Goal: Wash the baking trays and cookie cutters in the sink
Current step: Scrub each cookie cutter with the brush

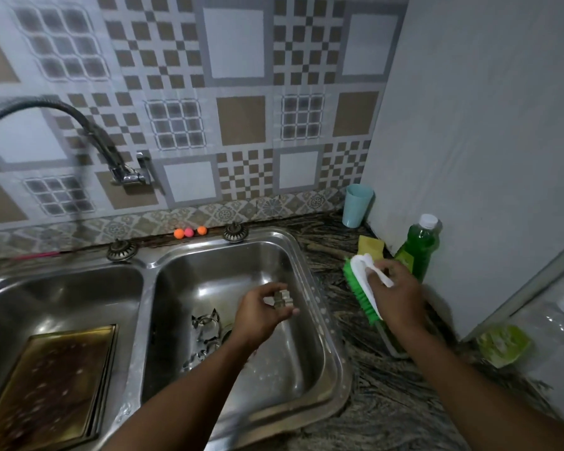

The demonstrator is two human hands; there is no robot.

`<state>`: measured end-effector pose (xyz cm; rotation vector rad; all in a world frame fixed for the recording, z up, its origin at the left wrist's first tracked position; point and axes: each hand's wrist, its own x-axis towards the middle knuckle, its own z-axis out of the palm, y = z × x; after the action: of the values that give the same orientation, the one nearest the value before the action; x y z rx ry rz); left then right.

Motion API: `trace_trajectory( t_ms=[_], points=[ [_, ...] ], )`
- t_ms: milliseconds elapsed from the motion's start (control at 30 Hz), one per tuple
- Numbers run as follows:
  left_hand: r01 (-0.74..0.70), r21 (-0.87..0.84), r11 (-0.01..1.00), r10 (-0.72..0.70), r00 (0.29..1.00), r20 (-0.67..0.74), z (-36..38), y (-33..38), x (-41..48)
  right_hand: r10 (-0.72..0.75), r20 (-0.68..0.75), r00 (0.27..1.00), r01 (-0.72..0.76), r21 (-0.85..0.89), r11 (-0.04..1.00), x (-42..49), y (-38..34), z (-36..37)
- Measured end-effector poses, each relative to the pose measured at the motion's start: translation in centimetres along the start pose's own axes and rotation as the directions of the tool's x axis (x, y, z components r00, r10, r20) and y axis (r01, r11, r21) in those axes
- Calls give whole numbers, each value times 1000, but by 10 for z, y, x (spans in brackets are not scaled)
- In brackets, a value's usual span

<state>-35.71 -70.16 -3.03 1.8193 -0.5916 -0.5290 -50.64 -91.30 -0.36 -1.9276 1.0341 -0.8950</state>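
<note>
My left hand (261,312) holds a small metal cookie cutter (282,299) over the right basin of the steel double sink (326,323). Several more metal cookie cutters (205,333) lie on that basin's floor near the drain. A stained, brownish baking tray (52,382) lies in the left basin. My right hand (396,292) grips the white handle of a scrub brush with green bristles (360,289), held above the counter just right of the sink.
A green dish-soap bottle (419,247), a yellow sponge (370,245) and a light-blue cup (357,205) stand on the dark stone counter at the back right. A flexible tap (88,131) arches from the tiled wall. Three small coloured balls (188,232) sit behind the sink.
</note>
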Motion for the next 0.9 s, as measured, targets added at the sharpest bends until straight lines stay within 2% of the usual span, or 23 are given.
trace_trajectory(
  t_ms=[100, 167, 267, 333, 400, 467, 533, 667, 767, 833, 900],
  points=[
    [-32, 14, 999, 32, 999, -11, -25, 0, -2, -129, 132, 983, 112, 133, 985, -24, -57, 43],
    [-50, 2, 999, 50, 999, -1, -44, -2, 0, -204, 254, 945, 150, 214, 965, -47, -85, 75],
    [-63, 0, 998, 63, 998, 22, -82, -10, -5, -248, 352, 903, 189, 194, 963, -70, -91, 103],
    [-42, -18, 999, 42, 999, 4, -107, -19, -13, -230, 332, 915, 182, 169, 969, -75, -89, 110],
    [-22, -68, 997, 23, 1000, 13, -126, -24, -18, -234, 303, 924, 168, 230, 959, -84, -100, 123],
    [-21, -107, 994, 27, 998, 51, -142, -23, -19, -319, 335, 887, 214, 315, 925, -100, -124, 141],
    [-28, -125, 992, 36, 997, 68, -156, -29, -18, -343, 385, 857, 221, 325, 919, -112, -127, 155],
    [60, -287, 956, -50, 998, 40, -177, -42, -25, -272, 346, 898, 153, 334, 930, -108, -121, 161],
    [43, -370, 928, -25, 998, 54, -189, -34, -21, -298, 348, 889, 149, 396, 906, -118, -139, 171],
    [57, -465, 884, -36, 998, 54, -198, -31, -20, -251, 366, 896, 105, 375, 921, -121, -130, 170],
    [92, -589, 803, -57, 995, 77, -205, -29, -20, -185, 305, 934, 59, 381, 923, -115, -117, 166]
  ],
)
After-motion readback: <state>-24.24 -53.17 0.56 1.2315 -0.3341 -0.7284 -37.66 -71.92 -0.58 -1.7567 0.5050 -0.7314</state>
